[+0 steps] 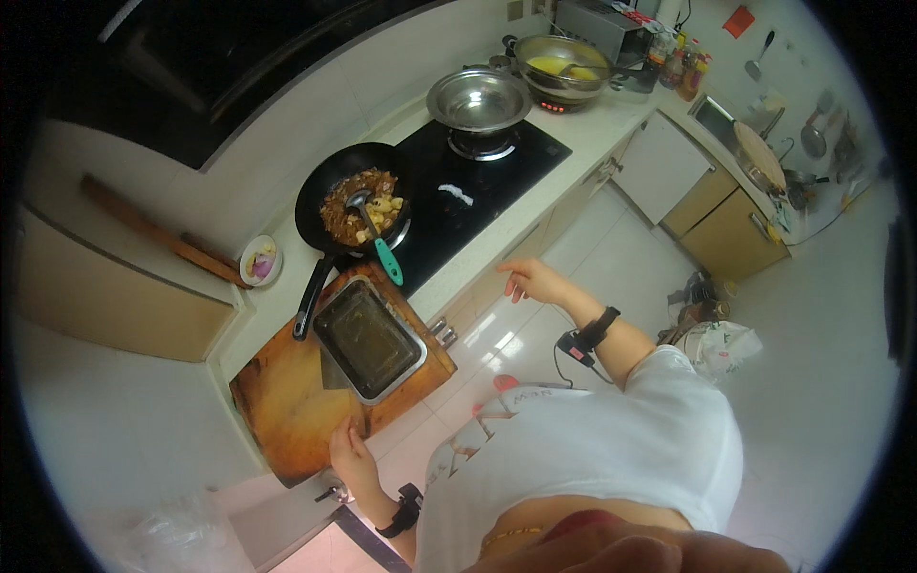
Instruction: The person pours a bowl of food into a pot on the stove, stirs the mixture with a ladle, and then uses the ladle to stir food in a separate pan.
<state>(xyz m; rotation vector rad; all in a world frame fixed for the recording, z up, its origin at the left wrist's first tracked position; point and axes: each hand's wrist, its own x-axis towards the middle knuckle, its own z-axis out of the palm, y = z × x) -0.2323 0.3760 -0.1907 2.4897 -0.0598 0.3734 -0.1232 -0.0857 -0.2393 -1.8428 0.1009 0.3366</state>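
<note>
My left hand (351, 455) is at the front edge of a wooden cutting board (279, 415), fingers close together. Beside its fingertips lies what looks like a cleaver (334, 371), partly hidden by a rectangular metal tray (369, 340). I cannot tell whether the hand touches it. Dark liquid or residue coats the tray's bottom. My right hand (534, 281) hangs over the floor in front of the counter, index finger extended, holding nothing. On the hob, a black wok (311, 208) contains browned food (344, 208) and pale chunks. A turquoise-handled ladle (387, 261) rests in it.
A steel basin (478, 100) sits on the other burner of the black hob (458, 215). Behind it, a steel pan (562, 86) holds yellow liquid. A small white bowl (261, 261) stands left of the wok, whose handle (311, 301) reaches over the board. Bottles (684, 68) line the corner.
</note>
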